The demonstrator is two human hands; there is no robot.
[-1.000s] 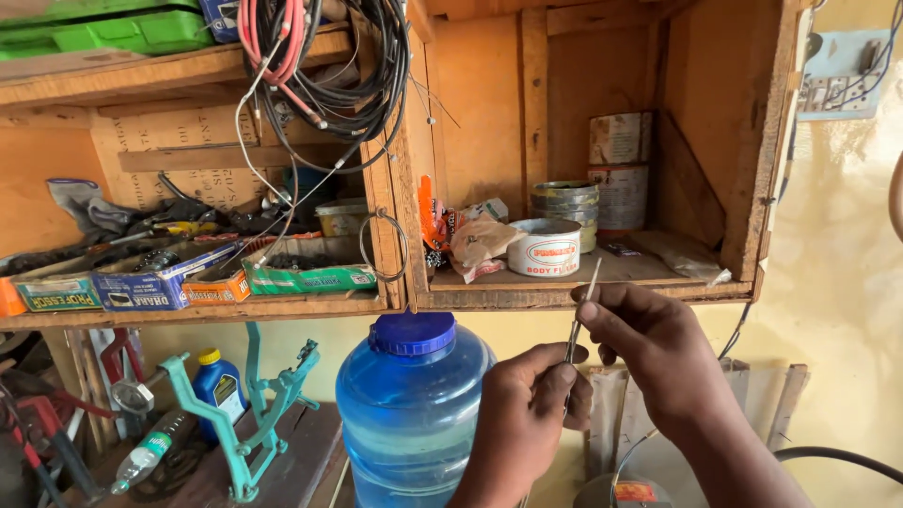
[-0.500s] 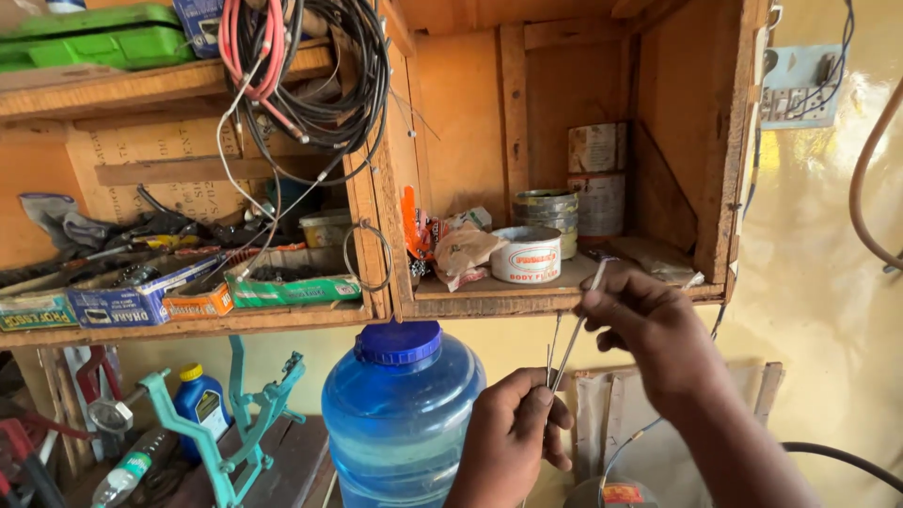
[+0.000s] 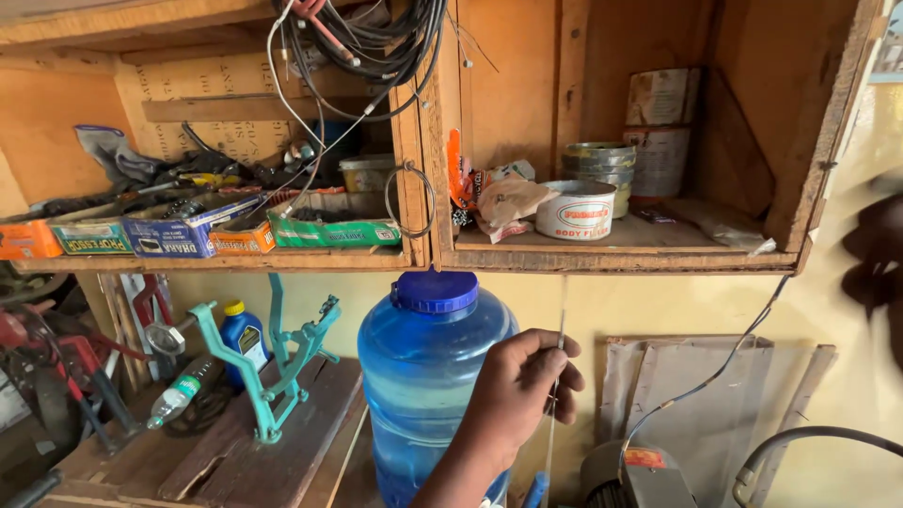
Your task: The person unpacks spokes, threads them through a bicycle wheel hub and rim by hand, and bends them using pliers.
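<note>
Left grip [image 3: 522, 386] pinches thin rod [image 3: 557, 376] beside blue jug [image 3: 428, 376]; right hand [image 3: 875, 263] blurred, unclear.

My left hand [image 3: 520, 386] up, my right a blur at the edge.

I reached my left forearm up from below, fingers [image 3: 555, 362] curled shut, thumb and forefinger pinched together. My right hand [image 3: 875, 268] hung far off to the side, too smeared to read its grip.
</note>
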